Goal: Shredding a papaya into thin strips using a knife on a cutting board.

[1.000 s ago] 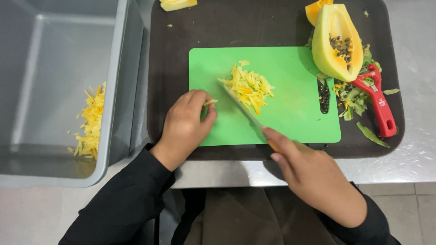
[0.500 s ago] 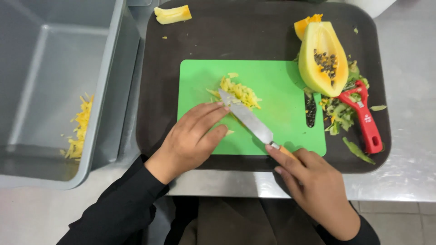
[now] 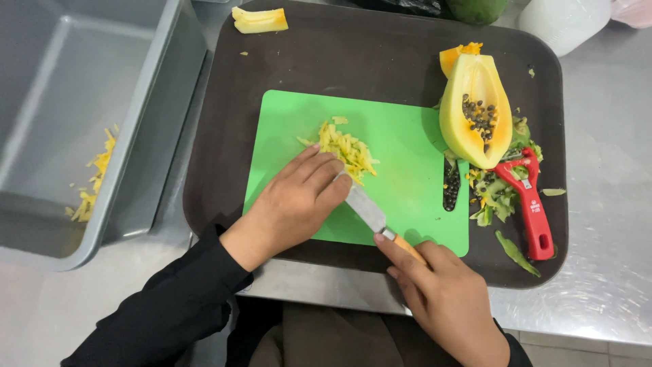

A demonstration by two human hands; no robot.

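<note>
While the right hand grips the wooden handle of a knife, fingers closed round it and forefinger laid along the top, the left hand lies flat and open over the blade's forward part, holding nothing, its fingertips at the near edge of a small heap of yellow shreds. That heap sits a little left of centre on a green cutting board, and the knife runs slantwise from the board's near right corner up towards it.

Under the board is a dark brown tray on a steel surface. At the tray's right stands a halved papaya, cut face up with black seeds in its hollow, its lower end overlapping the board's right edge. Just below it lie green peelings and a red peeler, with a short line of loose seeds on the board beside them. A yellow fruit piece rests at the tray's far left corner. Left of the tray stands a grey bin with more yellow shreds on its floor. A white tub shows at the far right edge; no label can be read on it.

Against half a second ago, the left hand has moved further over the blade, covering more of it, and the heap looks pushed closer together.
</note>
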